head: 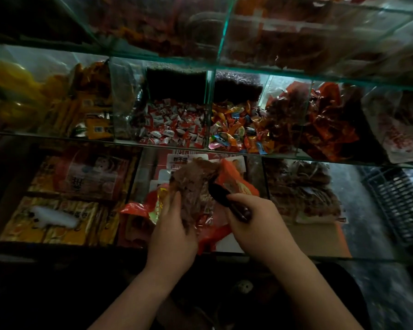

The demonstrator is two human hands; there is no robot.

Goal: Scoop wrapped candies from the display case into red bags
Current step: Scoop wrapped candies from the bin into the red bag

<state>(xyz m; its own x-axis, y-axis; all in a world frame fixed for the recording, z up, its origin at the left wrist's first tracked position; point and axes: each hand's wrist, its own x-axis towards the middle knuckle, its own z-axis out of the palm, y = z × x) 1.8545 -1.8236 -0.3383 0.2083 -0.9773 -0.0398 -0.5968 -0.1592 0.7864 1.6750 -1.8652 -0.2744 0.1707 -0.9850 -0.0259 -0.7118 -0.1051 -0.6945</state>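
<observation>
Here the left hand (174, 225) grips the crumpled red plastic bag (234, 179) at its mouth; best keep that mouth spread wide. The right hand (250, 215) holds the dark plastic scoop (218, 192) at the bag's opening. Red-and-white wrapped candies (174, 125) lie beyond the bag.

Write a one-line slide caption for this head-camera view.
Left hand grips a red bag while the right hand holds a dark scoop against it, before glass compartments of wrapped candies.
</observation>
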